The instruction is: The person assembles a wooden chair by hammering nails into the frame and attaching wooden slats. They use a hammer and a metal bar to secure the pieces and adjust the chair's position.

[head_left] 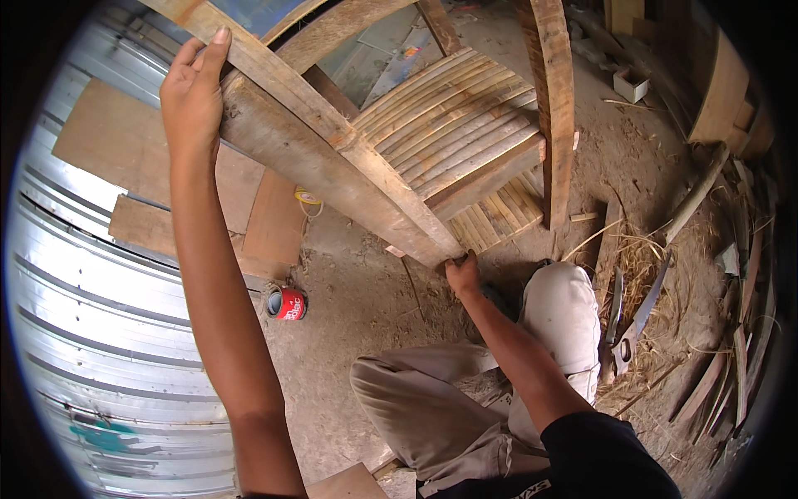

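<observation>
Left hand (193,91) at 11 o'clock, fingers wrapped over the tilted wooden chair frame (332,158); right hand (462,274) at centre, closed on its lower end; risk: frame slips sideways onto red tin (287,303) at 7 o'clock.

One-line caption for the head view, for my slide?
Left hand and right hand grip a slatted wooden chair frame above a dirt floor.

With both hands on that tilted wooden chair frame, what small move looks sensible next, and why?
Probably steady it: the left hand grips the upper end of the wooden chair frame, the right hand its lower end, and it hangs tilted above the dirt floor.
</observation>
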Demonstrator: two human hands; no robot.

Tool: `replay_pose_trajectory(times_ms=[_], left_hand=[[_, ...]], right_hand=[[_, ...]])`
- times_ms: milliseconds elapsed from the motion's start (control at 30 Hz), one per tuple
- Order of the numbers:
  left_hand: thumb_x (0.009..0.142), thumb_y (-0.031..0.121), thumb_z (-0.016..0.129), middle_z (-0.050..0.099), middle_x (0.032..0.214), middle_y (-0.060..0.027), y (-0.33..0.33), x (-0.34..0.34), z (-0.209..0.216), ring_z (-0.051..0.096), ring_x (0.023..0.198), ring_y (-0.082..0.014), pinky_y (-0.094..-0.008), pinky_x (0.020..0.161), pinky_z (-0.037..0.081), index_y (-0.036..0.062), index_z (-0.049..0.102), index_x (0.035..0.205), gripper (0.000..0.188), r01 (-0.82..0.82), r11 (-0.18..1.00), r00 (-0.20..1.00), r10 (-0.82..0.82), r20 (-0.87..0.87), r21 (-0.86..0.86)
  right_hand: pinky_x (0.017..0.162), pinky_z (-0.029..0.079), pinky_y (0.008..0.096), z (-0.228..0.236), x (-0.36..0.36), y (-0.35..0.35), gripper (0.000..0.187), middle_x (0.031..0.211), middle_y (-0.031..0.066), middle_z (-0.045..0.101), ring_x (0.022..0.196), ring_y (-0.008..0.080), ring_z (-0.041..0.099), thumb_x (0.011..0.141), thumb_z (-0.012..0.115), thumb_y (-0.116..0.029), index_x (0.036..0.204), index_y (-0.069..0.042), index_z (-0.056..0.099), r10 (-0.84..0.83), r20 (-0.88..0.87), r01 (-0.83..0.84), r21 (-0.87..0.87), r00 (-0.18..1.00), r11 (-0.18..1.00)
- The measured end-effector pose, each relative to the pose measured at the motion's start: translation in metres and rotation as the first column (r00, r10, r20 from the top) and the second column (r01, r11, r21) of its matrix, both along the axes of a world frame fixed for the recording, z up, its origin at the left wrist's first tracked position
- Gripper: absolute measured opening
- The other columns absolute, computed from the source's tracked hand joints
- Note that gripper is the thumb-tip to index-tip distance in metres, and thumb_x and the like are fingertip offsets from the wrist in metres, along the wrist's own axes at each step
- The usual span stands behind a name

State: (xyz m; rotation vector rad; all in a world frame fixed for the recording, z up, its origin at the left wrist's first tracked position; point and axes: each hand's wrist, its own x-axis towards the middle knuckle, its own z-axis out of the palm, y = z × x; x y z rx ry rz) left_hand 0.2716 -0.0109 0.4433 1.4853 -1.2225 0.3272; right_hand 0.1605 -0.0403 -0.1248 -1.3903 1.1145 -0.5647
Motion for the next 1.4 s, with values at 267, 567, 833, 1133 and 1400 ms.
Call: replay_pose_trajectory(times_ms=[267,567,833,1133,1400], left_hand=[[0.091,0.031,0.071,0.068,0.112,-0.0119,0.003,-0.003,0.003,0.063,0.101,-0.0147,-0.0267,0.09,0.047,-0.01,0.056,0.119,0.052,-0.123,0.985,0.992,0.117,0.05,0.119],[0.096,0.011,0.057,0.071,0.096,-0.0113,-0.009,0.011,-0.003,0.065,0.088,-0.0159,-0.0286,0.079,0.051,-0.0049,0.061,0.112,0.023,0.081,0.994,0.987,-0.09,0.133,0.072],[0.086,0.03,0.07,0.074,0.096,-0.0147,-0.018,0.015,0.0,0.07,0.085,-0.0289,-0.0338,0.079,0.052,0.0014,0.067,0.108,0.036,-0.122,0.99,0.93,0.089,0.358,0.071],[0.099,0.036,0.056,0.059,0.105,-0.02,0.052,0.002,-0.231,0.057,0.101,-0.0352,-0.0439,0.09,0.044,-0.0015,0.055,0.11,0.039,-0.338,0.865,0.919,0.22,-0.326,-0.37],[0.099,0.027,0.052,0.038,0.147,-0.029,0.04,-0.021,-0.378,0.036,0.139,-0.04,-0.0428,0.114,0.029,-0.0035,0.031,0.146,0.061,-0.023,0.986,0.556,-0.122,-0.822,-0.163]], right_hand=[[0.101,0.044,0.0456,0.008,-0.01,-0.006,0.068,0.139,0.033,0.045,0.126,0.0441,0.05,0.09,0.062,-0.024,0.142,0.01,0.034,0.072,-0.043,-0.072,-0.002,0.996,0.997],[0.095,0.046,0.0488,0.052,-0.027,-0.009,0.067,0.116,0.0328,0.057,0.112,0.0494,0.056,0.08,0.071,-0.013,0.133,0.009,0.036,0.235,0.013,-0.213,-0.371,0.972,0.904],[0.093,0.047,0.0487,0.053,-0.034,-0.026,0.063,0.114,0.0321,0.062,0.111,0.0476,0.059,0.084,0.07,-0.031,0.13,0.006,0.045,0.296,-0.198,-0.355,-0.469,0.935,0.808],[0.107,0.037,0.0393,0.031,-0.036,-0.052,0.065,0.135,0.0274,0.05,0.126,0.0338,0.05,0.091,0.066,-0.02,0.138,0.01,0.032,0.52,-0.082,-0.518,-0.306,0.85,0.799],[0.112,0.03,0.0372,0.054,-0.031,-0.036,0.077,0.143,0.0208,0.038,0.132,0.0276,0.039,0.089,0.069,-0.013,0.143,0.007,0.018,0.591,-0.083,-0.589,-0.275,0.802,0.76]])
